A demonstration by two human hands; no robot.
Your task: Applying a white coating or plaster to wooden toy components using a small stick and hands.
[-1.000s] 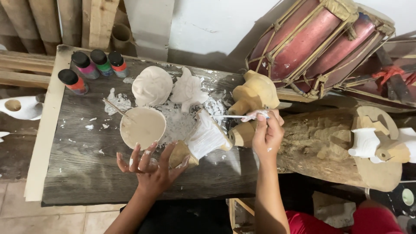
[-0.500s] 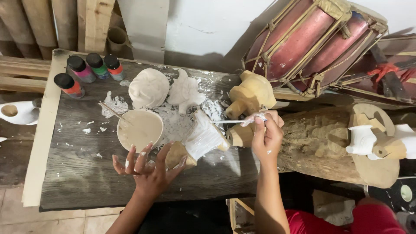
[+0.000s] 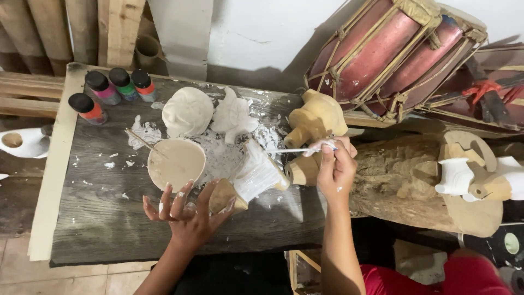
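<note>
My left hand (image 3: 188, 216) has its fingers spread and pinches the bare end of a small wooden carving (image 3: 252, 177), tilted over the dark wooden board (image 3: 98, 218). The upper part of the carving is coated white. My right hand (image 3: 335, 164) grips a thin paintbrush (image 3: 297, 150) whose tip touches the white part of the carving. A round bowl of off-white paint (image 3: 176, 163) with a stick in it stands just above my left hand.
Several small paint bottles (image 3: 112, 90) stand at the board's far left corner. Two white-painted figures (image 3: 210, 112) and bare wooden carvings (image 3: 316, 117) lie behind. A red drum (image 3: 393, 52) leans at the right, over a log (image 3: 404, 175) bearing more carvings (image 3: 469, 177).
The brush tip has shifted slightly along the white part of the carving. Both hands stay in nearly the same place.
</note>
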